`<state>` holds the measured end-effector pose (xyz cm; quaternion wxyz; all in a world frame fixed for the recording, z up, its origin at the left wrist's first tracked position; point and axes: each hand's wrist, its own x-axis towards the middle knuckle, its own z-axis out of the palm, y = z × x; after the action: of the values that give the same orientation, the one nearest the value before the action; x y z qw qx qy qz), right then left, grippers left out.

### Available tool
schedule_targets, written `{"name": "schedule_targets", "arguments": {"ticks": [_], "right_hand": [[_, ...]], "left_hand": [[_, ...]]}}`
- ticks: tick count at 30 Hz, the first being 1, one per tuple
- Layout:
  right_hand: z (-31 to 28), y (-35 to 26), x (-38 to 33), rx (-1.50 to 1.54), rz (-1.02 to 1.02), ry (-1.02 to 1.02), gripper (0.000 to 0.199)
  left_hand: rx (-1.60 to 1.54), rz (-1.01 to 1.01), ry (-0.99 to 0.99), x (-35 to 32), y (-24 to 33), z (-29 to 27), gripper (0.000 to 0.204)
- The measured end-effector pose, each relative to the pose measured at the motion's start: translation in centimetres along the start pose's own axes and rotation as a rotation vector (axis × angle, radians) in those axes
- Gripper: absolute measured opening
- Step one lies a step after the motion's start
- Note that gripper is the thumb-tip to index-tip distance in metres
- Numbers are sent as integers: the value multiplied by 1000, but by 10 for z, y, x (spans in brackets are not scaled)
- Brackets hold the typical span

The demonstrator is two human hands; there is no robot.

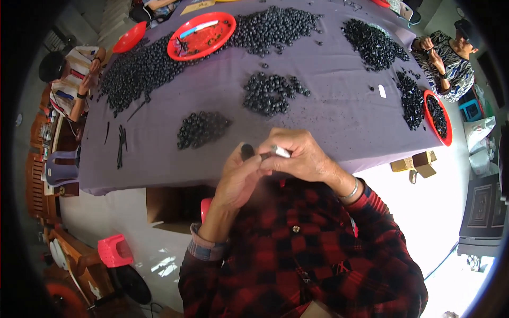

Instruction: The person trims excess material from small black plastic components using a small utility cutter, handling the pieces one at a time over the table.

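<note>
My left hand (237,177) is closed around a small black round piece (247,152), held up near the table's front edge. Pinched in the fingers of my right hand (306,158) is a small dark tool with a whitish end (280,151); its exact kind is unclear. Both hands meet in front of my chest, and the dark part between them runs toward the left fingers. Just beyond them on the cloth lie a small heap of black round pieces (201,129) and a larger one (271,94).
A purple-grey cloth (328,85) covers the table. More black pieces (278,27) spread at the back. A red plate (228,20) sits among them; another red dish (448,135) stands at the right edge. People sit on the left (74,79) and right (448,63). Dark sticks (121,147) lie left.
</note>
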<state>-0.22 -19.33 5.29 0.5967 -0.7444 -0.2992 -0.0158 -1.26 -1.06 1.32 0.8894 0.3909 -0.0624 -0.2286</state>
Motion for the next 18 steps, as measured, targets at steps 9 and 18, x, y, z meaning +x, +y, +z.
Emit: {"name": "schedule_targets", "arguments": {"ticks": [9,18], "right_hand": [[1,7,4,518,250,-54,4],[-4,9,4,581,407,-75,12]], "left_hand": [[34,-28,-27,8,3,-8,10],[-32,-51,-81,6,-1,-7,10]]}}
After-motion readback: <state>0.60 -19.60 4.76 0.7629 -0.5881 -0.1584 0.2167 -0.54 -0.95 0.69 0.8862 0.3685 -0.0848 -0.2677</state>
